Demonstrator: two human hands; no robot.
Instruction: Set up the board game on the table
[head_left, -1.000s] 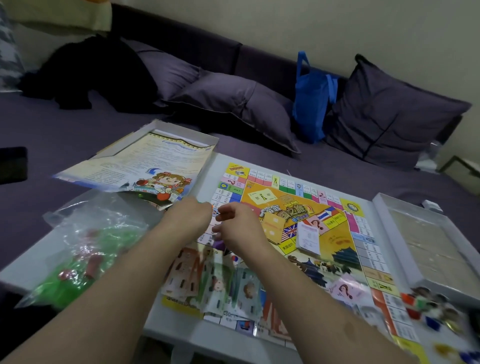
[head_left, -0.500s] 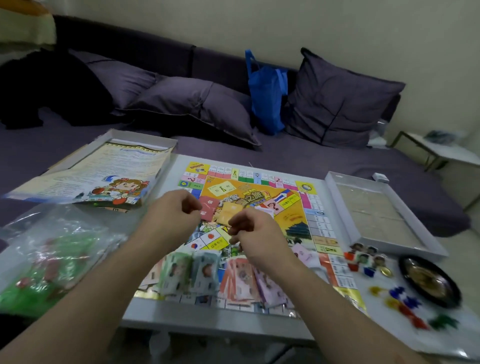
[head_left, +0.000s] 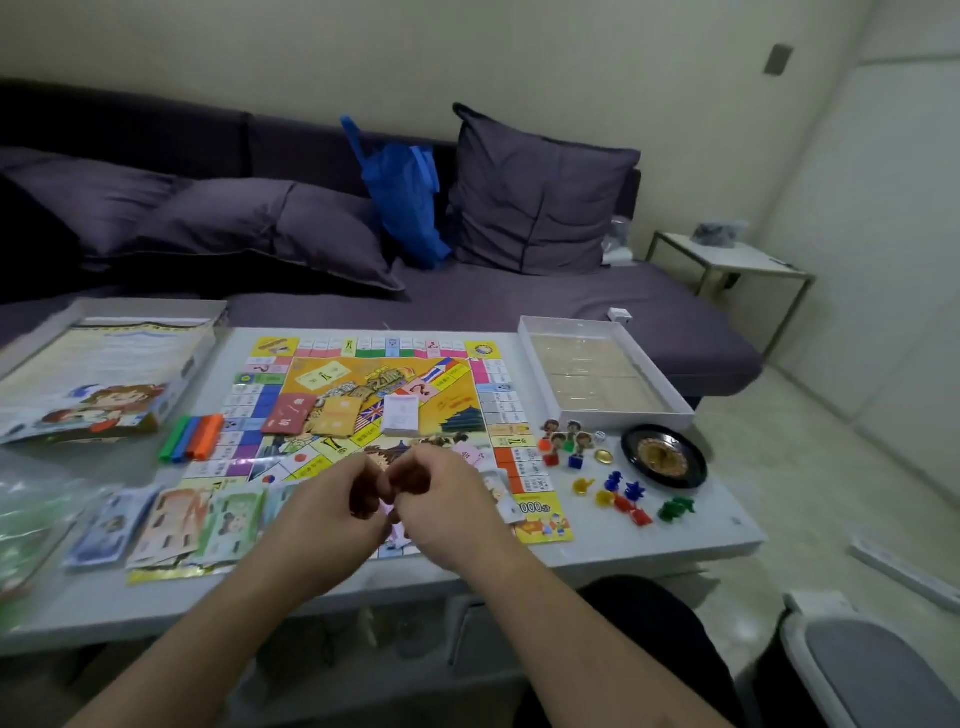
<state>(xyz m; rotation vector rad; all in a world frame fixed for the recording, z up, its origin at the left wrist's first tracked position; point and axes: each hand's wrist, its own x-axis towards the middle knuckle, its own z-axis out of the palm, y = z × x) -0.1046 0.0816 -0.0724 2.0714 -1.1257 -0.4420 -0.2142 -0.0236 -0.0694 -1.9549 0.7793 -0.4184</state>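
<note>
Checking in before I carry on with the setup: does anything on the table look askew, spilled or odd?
Nothing looks damaged. The small plastic pieces lie scattered loose on the table right of the board, and the banknotes overlap unevenly at its near left corner. Both hands are curled over a small pink item I cannot identify.

Bright yellow-orange board (head_left: 374, 374) with a multicoloured border, red, blue and green pieces (head_left: 631, 501) scattered, blue bag (head_left: 405, 202) on purple cushions (head_left: 535, 202), black-gold wheel (head_left: 664, 456)

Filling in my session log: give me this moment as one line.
stage: setup under way | left hand and right hand: together over board near edge, grip on something small, unclear | play money: laid out left
</note>
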